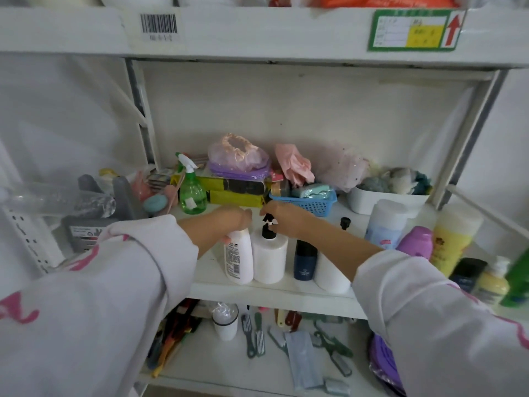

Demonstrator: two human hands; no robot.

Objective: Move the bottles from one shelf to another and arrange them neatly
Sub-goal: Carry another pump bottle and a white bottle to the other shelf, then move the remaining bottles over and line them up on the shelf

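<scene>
My left hand curls over the top of the upright lotion bottle at the shelf front, while my right hand pinches the black pump of the pump bottle touching it.

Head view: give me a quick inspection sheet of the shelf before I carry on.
Surface: white middle shelf, bottles along its front edge.
Job's things: white label bottle and white pump bottle upright, touching; dark blue bottle to their right; purple bottle tilted; yellow bottle further right.
Clutter: green spray bottle, blue basket, white tub and bagged items at the back.
Hands: left hand grips the label bottle's top; right hand pinches the pump head.
Cables: nothing seen.
Surroundings: lower shelf holds brushes and clips; upper shelf edge carries a barcode and a green label.
</scene>
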